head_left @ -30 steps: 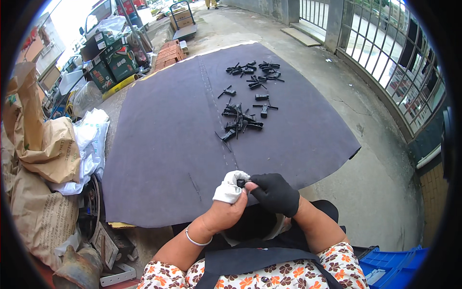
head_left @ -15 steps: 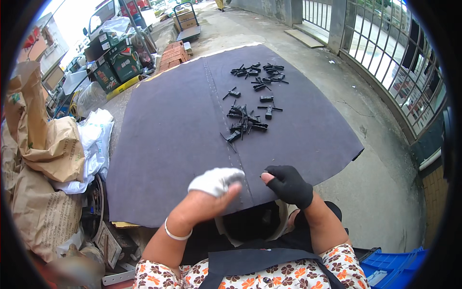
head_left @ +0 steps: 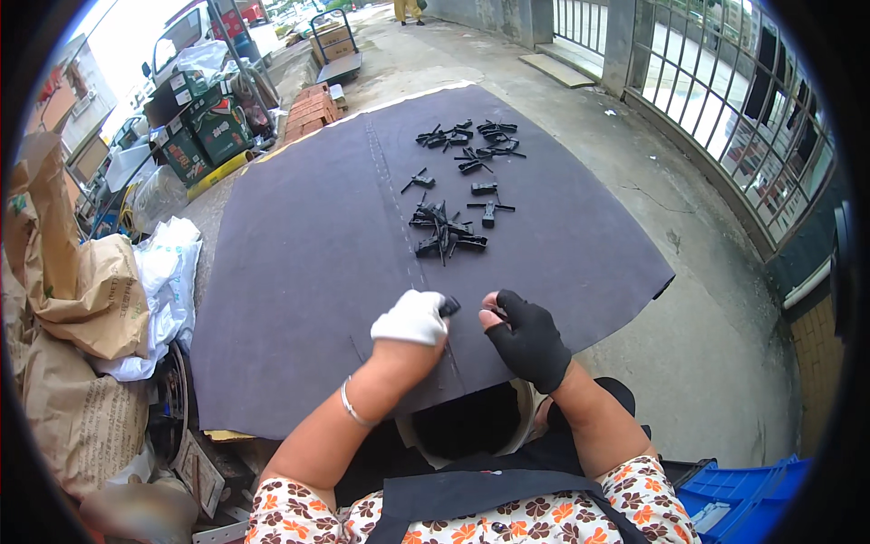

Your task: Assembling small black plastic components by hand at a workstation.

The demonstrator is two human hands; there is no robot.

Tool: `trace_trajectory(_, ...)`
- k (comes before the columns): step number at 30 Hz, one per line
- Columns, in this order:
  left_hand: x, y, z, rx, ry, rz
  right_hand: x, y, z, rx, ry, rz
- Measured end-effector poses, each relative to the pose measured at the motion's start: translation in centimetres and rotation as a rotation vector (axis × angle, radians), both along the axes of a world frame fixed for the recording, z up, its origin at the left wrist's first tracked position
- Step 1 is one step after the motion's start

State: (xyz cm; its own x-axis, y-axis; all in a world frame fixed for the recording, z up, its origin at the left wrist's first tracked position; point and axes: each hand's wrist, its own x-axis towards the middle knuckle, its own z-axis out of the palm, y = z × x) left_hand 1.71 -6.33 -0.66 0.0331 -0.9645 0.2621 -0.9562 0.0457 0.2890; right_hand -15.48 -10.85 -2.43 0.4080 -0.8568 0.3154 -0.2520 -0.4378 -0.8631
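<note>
My left hand point(head_left: 410, 318), in a white glove, is closed around a small black plastic part point(head_left: 449, 306), whose end sticks out by the thumb side. Just to its right, my right hand point(head_left: 530, 341) wears a black fingerless glove, its bare thumb and forefinger brought together. Whatever lies between those fingertips is too small to make out. Both hands are over the near edge of the table, apart from each other. Beyond them lies a pile of black plastic parts point(head_left: 444, 231) with thin rods, and a farther cluster of similar parts point(head_left: 471, 145).
A dark cloth-like sheet point(head_left: 290, 272) covers the table. Below its near edge stands an open bucket point(head_left: 526, 412) with a dark inside. Brown paper sacks point(head_left: 82, 390) and a white bag point(head_left: 168, 281) crowd the left side. A blue crate point(head_left: 748, 499) is at lower right.
My left hand has moved slightly up and right and now holds a black part. The pile's nearest part is gone from its place. A black piece seen over the bucket is no longer visible.
</note>
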Motion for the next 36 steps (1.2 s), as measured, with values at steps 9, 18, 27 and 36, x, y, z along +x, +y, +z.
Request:
trace_trajectory(9,-1.5,4.0,1.4,-0.458,0.342,-0.321,-0.4,0.0,0.1,0.134,-0.080,0.250)
trace_trajectory(18,-0.9,4.8,1.6,0.635,1.874,-0.175,-0.5,0.9,0.0,-0.076,-0.099,0.362)
trace_trajectory(27,-2.3,5.4,-0.6,0.150,1.314,-0.085,0.0,2.9,2.4,-0.326,-0.102,0.452)
trace_trajectory(36,-2.2,6.1,0.4,0.185,1.234,-0.156,0.0,2.0,1.4,0.246,-0.041,0.286)
